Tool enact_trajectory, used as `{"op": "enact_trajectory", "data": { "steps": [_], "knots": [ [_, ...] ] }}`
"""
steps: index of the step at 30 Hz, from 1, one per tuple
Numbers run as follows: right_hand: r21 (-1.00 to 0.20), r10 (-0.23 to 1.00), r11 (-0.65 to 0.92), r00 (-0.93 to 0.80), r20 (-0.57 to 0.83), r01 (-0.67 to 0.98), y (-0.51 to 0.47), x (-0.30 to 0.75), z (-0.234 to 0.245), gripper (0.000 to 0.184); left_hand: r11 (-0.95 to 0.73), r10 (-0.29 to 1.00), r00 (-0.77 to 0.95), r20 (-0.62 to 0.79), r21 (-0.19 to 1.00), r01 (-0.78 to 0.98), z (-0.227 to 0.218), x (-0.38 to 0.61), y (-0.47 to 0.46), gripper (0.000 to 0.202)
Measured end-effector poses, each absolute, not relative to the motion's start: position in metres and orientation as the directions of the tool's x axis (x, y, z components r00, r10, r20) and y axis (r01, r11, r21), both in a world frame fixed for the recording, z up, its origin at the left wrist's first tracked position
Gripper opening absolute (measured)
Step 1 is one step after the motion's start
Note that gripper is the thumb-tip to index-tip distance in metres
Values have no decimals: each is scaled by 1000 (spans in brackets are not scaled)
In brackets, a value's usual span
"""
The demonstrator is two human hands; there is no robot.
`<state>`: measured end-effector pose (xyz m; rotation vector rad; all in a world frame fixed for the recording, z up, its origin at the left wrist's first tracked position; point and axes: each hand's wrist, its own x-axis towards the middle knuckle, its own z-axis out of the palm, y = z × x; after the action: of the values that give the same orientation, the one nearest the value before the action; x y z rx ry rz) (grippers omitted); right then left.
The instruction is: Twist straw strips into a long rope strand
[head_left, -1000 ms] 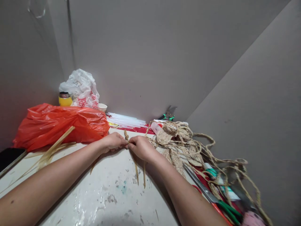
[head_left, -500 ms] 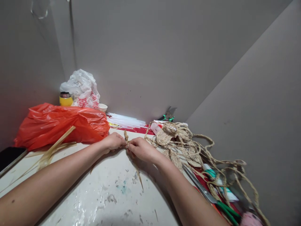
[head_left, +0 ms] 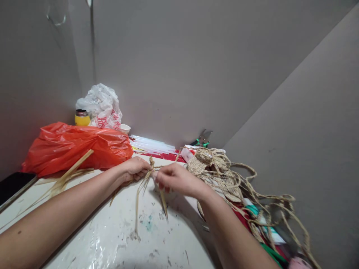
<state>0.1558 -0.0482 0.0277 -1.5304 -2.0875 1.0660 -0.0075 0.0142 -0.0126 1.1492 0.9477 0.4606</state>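
Grey walls point(head_left: 179, 74) stand behind the fingers point(head_left: 145, 165) and to both sides. Under them is a white counter point(head_left: 109, 235), shiny and scuffed, with blue-green spots point(head_left: 148, 224). Tan rope point(head_left: 224, 175) is piled right of the fingers; a red bag point(head_left: 84, 145) sits left. The right hand point(head_left: 176, 179) has bent fingers; I cannot tell if they hold anything. The left hand point(head_left: 137, 170) pinches a little straw braid point(head_left: 152, 161), poking up past its fingertips.
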Motion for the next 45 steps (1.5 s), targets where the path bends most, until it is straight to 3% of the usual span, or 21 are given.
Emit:
{"op": "enact_trajectory", "data": {
  "steps": [2, 4, 7, 10, 17, 24, 27, 31, 35, 40, 45],
  "knots": [
    [-819, 991, 61, -131, -17, 570, -37, 163, 22, 30, 402, 720, 564, -404, 906, 136, -12, -8, 15, 33],
    [-905, 998, -33, -34, -53, 424, -27, 162, 10, 26, 412, 705, 579, -411, 901, 137, -12, -8, 16, 33],
    [-944, 958, -202, -147, -245, 260, -19, 151, -8, 25, 384, 707, 590, -391, 912, 145, -15, -8, 16, 31],
    [-930, 916, -277, -225, -332, 243, -19, 143, -17, 30, 310, 742, 573, -347, 936, 166, -17, -7, 14, 28],
    [-897, 869, -335, -274, -412, 288, -14, 154, -16, 30, -33, 840, 503, -202, 907, 419, -16, -6, 8, 24],
    [-885, 834, -431, -296, -465, 176, -15, 151, -17, 24, -289, 856, 511, -73, 754, 590, -10, -9, 8, 13],
    [-887, 851, -447, -250, -462, 119, -16, 146, -21, 18, -227, 834, 520, -185, 745, 627, 0, -9, 4, 12],
    [-896, 875, -441, -202, -441, 47, -17, 139, -24, 17, -6, 737, 560, -378, 825, 565, 6, -6, -5, 14],
    [-891, 876, -455, -186, -445, -11, -19, 138, -22, 19, 68, 756, 550, -355, 878, 474, -4, 2, -12, 12],
    [-884, 866, -465, -232, -442, -50, -23, 138, -20, 23, 8, 829, 494, -263, 888, 459, -17, 9, -17, 6],
    [-879, 855, -473, -275, -440, -64, -22, 139, -26, 21, 110, 785, 524, -332, 906, 409, -4, 9, -19, 5]
  ]
}}
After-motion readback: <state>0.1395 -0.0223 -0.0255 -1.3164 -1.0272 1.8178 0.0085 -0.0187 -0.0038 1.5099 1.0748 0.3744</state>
